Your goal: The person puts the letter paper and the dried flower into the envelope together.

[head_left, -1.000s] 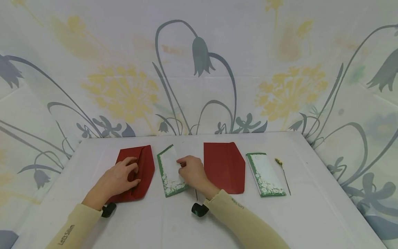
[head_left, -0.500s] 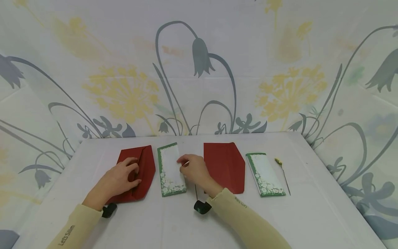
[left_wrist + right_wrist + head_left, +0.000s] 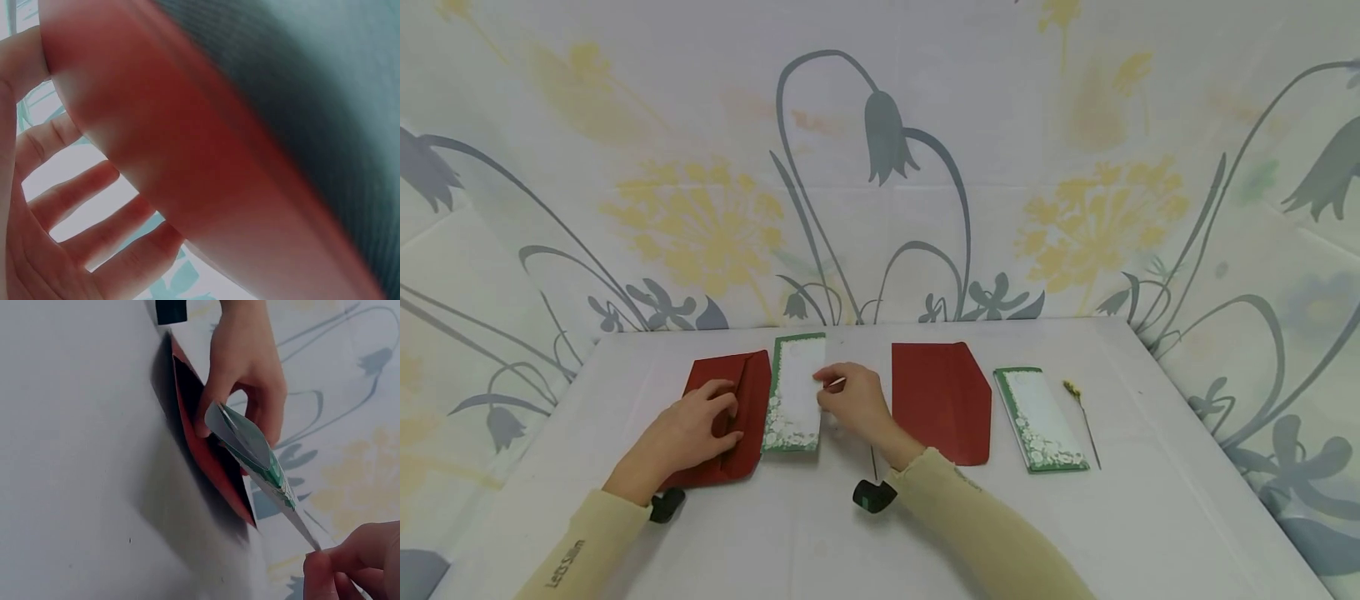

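At the left, my left hand [image 3: 688, 429] grips a red envelope [image 3: 756, 417], thumb and fingers curled at its flap side. Its mouth gapes in the right wrist view, with the thumb at one red wall [image 3: 189, 431]. My right hand [image 3: 859, 402] pinches the right edge of a folded card [image 3: 796, 392] with a green border and white flowers. Seen from the right wrist, the card's folded panels [image 3: 253, 459] spread apart a little, and its far end overlaps the envelope's opening. Fingertips of the left hand line the envelope's edge in the left wrist view.
A second red envelope [image 3: 936, 404] lies flat right of the right hand. Beyond it are another green-bordered card [image 3: 1047, 425] and a thin-stemmed yellow flower [image 3: 1072, 390]. A thin dark stem [image 3: 873, 462] shows below the right hand. Patterned cloth [image 3: 880, 250] hangs behind the table.
My right hand has moved the card left and slightly away from me, up to the envelope's right edge. The card has turned from slanted to nearly straight. My left hand stays put.
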Action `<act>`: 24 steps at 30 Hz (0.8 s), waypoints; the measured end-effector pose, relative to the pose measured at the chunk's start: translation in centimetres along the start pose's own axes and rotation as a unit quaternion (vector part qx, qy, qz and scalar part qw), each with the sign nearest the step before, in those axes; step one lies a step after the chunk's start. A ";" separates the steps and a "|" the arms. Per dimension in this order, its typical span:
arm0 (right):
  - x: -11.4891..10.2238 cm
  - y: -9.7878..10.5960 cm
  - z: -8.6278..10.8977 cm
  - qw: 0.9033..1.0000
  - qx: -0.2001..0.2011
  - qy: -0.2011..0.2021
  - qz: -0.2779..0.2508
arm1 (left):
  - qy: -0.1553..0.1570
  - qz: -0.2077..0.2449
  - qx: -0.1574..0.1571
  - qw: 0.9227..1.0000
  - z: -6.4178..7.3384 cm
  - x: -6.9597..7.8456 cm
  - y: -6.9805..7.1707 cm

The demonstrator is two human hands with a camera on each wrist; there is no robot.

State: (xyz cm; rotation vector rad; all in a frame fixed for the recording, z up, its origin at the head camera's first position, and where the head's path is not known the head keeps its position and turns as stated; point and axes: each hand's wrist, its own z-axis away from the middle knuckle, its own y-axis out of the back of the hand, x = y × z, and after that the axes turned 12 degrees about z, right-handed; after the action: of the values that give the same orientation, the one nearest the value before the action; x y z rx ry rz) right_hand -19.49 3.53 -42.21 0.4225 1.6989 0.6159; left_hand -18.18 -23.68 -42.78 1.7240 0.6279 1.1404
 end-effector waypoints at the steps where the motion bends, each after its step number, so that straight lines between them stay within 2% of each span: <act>1: -0.1 -0.3 -0.1 1.000 0.000 0.000 -0.006 | 0.000 -0.001 0.000 1.000 0.0 0.0 0.0; 4: -0.6 -1.0 -0.3 1.000 -0.005 -0.006 -0.015 | -0.003 -0.005 0.000 1.000 -0.1 0.1 -0.1; 12: -1.6 -2.8 -0.7 1.000 -0.008 -0.004 0.012 | -0.007 -0.001 -0.002 1.000 -0.1 0.1 -0.1; 17: -2.1 -3.7 -0.7 0.998 -0.011 -0.001 0.067 | -0.003 0.003 -0.016 1.000 -0.1 0.3 0.0; 24: -3.0 -4.3 -0.6 0.984 0.000 0.053 0.171 | -0.005 -0.008 -0.012 1.000 -0.3 0.5 -0.4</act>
State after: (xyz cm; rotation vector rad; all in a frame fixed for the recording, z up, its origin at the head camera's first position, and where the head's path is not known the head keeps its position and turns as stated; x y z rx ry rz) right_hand -19.18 -1.75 -42.37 0.7013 1.7398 0.9013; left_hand -18.19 -22.99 -42.93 1.7017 0.6183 1.1228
